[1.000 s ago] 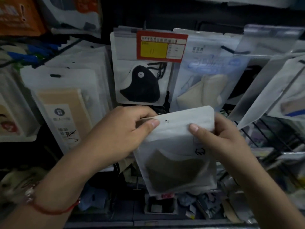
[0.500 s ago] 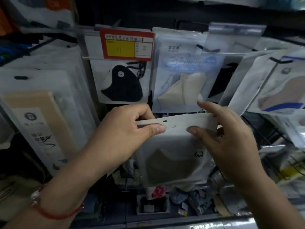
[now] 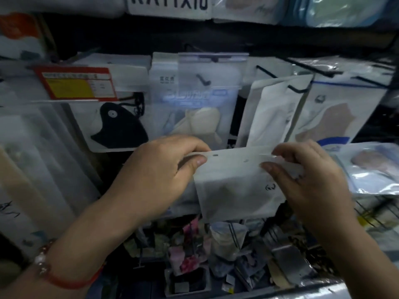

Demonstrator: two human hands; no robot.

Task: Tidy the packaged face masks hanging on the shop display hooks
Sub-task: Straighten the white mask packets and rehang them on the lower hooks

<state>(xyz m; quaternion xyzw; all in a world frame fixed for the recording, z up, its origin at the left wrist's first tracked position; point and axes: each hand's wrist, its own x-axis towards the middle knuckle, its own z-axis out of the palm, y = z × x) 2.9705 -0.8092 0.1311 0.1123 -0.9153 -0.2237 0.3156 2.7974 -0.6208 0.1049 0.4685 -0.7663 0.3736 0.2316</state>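
Both hands are holding one white mask pack (image 3: 235,182) by its top corners, in front of the display. The left hand (image 3: 157,175) is pinching the pack's upper left corner, thumb on the front face, fingers curled behind. The right hand (image 3: 302,178) is pinching the upper right corner the same way, thumb on the front and fingers over the top edge. The pack is hanging level between the two hands, with two small holes showing near its top edge between the thumbs.

Above the left hand a black mask pack (image 3: 116,126) is hanging under a red price tag (image 3: 75,83). Above the gap between the hands a beige mask pack (image 3: 194,111) is hanging on a hook (image 3: 203,79). Above the right hand a white pack (image 3: 274,113) is hanging tilted on another hook, and further right a tan mask pack (image 3: 343,117) is hanging. A red bracelet (image 3: 64,277) is sitting on the left wrist. Below the hands small wrapped goods (image 3: 190,251) are lying jumbled on a shelf.
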